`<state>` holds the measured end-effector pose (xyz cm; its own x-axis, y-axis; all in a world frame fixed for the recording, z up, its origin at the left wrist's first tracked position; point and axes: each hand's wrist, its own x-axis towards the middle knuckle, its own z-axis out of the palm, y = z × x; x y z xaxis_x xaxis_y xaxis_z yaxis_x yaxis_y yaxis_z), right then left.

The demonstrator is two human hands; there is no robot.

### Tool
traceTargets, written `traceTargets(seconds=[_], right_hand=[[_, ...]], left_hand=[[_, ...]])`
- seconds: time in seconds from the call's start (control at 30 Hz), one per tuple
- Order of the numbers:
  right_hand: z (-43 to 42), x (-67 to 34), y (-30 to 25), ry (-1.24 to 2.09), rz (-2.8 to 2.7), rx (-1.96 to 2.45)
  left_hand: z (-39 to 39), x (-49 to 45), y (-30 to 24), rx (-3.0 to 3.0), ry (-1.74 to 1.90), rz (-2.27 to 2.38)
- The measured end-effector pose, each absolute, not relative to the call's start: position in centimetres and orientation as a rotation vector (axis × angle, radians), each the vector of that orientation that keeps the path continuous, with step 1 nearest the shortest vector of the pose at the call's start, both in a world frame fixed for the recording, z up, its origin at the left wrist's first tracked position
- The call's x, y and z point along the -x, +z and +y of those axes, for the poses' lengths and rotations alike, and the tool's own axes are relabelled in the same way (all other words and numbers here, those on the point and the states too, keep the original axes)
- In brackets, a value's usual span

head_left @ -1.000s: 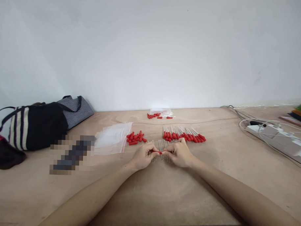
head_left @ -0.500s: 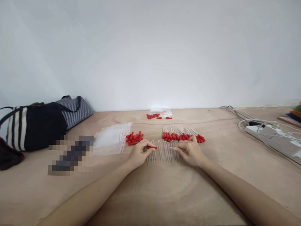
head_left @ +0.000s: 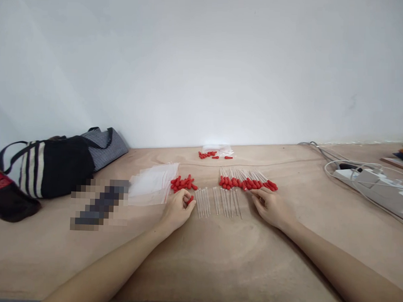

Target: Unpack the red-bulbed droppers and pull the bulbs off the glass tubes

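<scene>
Plywood table (head_left: 217, 266), striped bags (head_left: 55, 165) far off to the left. Left hand (head_left: 177, 210) pinched tight on one red rubber bulb (head_left: 190, 199); loose bulb pile (head_left: 183, 183) just beyond it, bare glass tubes (head_left: 224, 202) just right. Right hand (head_left: 271, 207) fingers apart, holding nothing, tips at the capped dropper row (head_left: 248, 182).

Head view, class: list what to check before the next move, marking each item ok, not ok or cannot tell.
1. Cap held in left hand: ok.
2. Bare tubes lying between the hands: ok.
3. Right hand free of any tube: cannot tell.
4. Capped tubes in a row behind the bare tubes: ok.
5. Loose caps near left hand: ok.
</scene>
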<state>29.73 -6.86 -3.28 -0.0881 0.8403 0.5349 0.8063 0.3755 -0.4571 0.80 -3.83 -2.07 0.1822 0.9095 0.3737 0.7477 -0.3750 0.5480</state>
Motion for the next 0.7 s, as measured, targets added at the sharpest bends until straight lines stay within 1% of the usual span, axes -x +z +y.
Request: traceTargets(seconds=[0.17,0.37,0.7], right_hand=[[-6.9,-28.5,-4.0,0.066,-1.873,1.439],[-6.4,-26.7,-4.3,0.094,-1.876,1.431],[-5.7,-25.0,-3.8,0.126,-1.927,1.458]], left_hand=[[-3.0,-1.9,-2.1,-2.275,0.952,1.597],[-2.7,-2.9,-2.0,-2.241,0.974,1.485],[-2.7,-2.0,-2.3,-2.174,0.951,1.359]])
